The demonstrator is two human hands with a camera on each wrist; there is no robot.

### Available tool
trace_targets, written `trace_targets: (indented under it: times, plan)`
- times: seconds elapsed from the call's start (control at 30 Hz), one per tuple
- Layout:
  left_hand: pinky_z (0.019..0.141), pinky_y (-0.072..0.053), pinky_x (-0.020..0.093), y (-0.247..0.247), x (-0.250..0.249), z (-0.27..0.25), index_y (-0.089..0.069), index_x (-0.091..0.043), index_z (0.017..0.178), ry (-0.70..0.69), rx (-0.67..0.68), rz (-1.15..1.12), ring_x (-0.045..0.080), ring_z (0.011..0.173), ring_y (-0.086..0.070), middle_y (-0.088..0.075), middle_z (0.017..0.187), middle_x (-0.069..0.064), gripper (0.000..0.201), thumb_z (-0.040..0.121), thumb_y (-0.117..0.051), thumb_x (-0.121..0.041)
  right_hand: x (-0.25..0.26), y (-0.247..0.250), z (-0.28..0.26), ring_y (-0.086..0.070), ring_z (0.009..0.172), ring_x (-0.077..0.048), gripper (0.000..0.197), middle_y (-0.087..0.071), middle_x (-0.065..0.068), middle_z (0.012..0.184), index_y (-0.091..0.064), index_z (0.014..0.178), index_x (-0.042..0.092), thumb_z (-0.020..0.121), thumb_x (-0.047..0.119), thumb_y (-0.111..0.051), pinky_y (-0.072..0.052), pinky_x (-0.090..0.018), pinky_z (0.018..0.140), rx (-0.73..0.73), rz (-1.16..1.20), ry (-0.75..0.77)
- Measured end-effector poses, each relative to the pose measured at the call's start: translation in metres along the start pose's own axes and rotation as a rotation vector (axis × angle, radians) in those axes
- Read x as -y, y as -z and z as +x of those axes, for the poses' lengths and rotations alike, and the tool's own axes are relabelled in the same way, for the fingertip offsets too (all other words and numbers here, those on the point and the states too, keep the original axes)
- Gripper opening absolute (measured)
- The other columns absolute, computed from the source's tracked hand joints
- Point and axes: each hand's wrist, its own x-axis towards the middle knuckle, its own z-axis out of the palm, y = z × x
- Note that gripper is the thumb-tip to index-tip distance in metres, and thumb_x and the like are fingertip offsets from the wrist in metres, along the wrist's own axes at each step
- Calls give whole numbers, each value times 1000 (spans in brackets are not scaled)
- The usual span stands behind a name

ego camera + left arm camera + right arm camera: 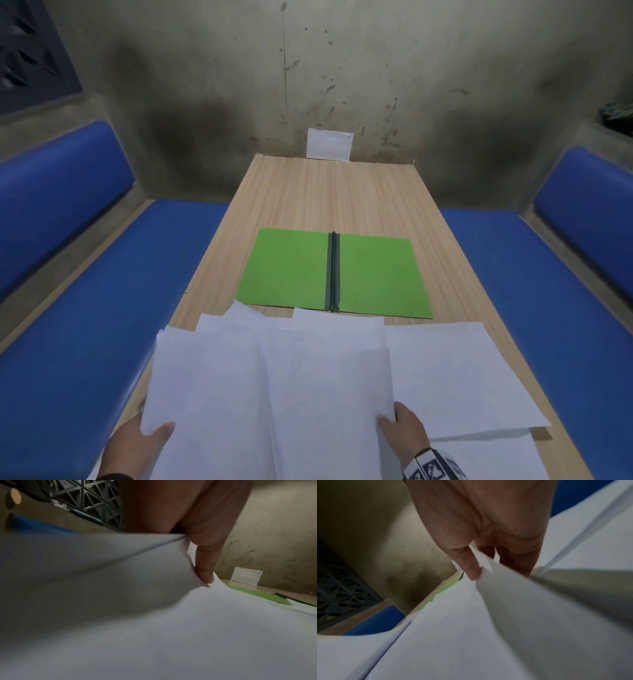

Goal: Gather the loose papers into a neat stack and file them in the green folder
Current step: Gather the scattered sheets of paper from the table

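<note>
A green folder (334,272) lies open and flat in the middle of the wooden table (329,195), its dark spine running down the centre. Several loose white papers (274,383) overlap in a spread across the near end of the table. My left hand (144,445) pinches the near left corner of the sheets, thumb on top (205,566). My right hand (402,426) pinches the near right edge of a lifted sheet, thumb over it (471,566), fingers beneath. Another white sheet (455,377) lies to the right. The folder shows as a green strip (260,595) (447,588) in both wrist views.
Blue padded benches (85,325) (561,291) run along both sides of the table. A small white card (329,144) leans on the stained concrete wall at the table's far end. Bare tabletop lies beyond the folder. A dark lattice vent (30,51) sits upper left.
</note>
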Motion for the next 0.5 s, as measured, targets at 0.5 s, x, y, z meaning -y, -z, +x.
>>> trace_targets:
  times: [0.5]
  plan:
    - [94, -40, 44, 32, -18, -14, -62, -3, 112, -212, -68, -187, 36, 108, -55, -63, 111, 16, 36, 77, -70, -8, -11, 4, -7, -59, 93, -26, 24, -66, -23, 107, -66, 97, 4, 73, -3, -68, -44, -25, 73, -111, 325, 19]
